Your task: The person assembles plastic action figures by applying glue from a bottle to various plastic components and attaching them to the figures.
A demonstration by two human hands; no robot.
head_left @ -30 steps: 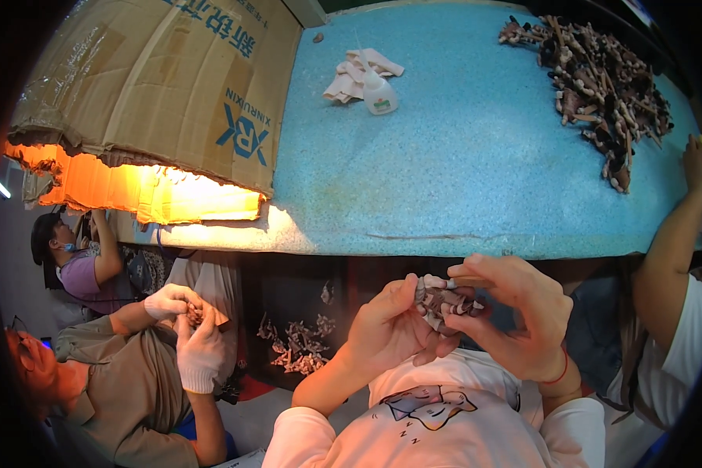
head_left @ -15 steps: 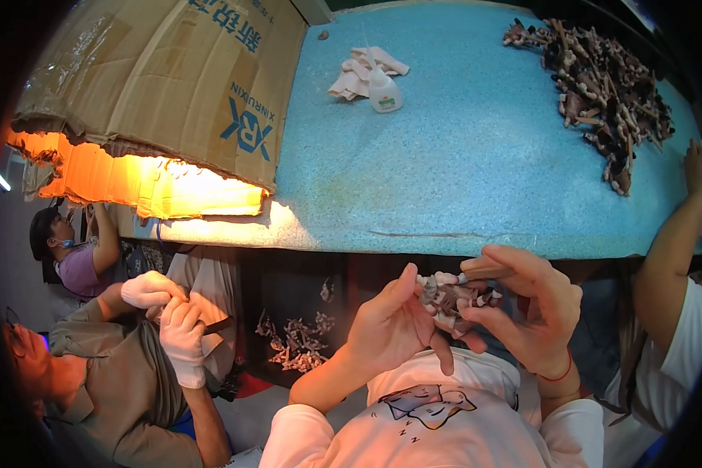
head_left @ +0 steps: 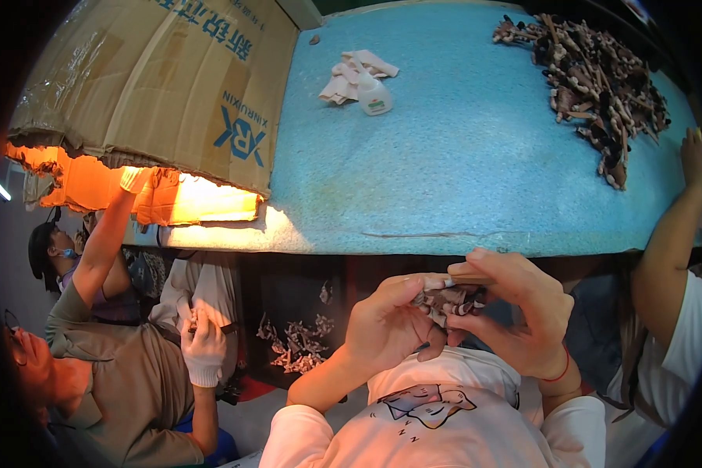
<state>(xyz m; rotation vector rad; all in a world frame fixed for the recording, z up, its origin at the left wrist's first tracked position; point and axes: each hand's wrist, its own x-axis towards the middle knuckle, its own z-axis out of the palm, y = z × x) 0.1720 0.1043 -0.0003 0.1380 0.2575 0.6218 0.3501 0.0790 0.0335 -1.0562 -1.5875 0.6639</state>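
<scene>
Close to the front of my shirt, both hands hold a small brown, white and grey figurine-like piece (head_left: 451, 303). My left hand (head_left: 378, 324) has its thumb and fingers closed on the left side of it. On the other side, my right hand (head_left: 529, 300) grips it between curled fingers and thumb; a red string circles that wrist. A narrow tan strip (head_left: 469, 278) lies along the right fingers at the top of the piece. The fingers partly cover the piece, so its exact shape is hidden.
On the blue tabletop (head_left: 413, 171) are a white squeeze bottle (head_left: 374, 95), a pale cloth (head_left: 342, 84) and a heap of similar pieces (head_left: 600, 93). A glowing cardboard box (head_left: 171, 93) stands left. Below, a dark bin (head_left: 281, 281) holds pieces. Co-workers flank me.
My left fingers have drawn in around the piece, which has tilted slightly. The left co-worker has lifted one gloved hand into the lit opening of the box. The view has shifted a little.
</scene>
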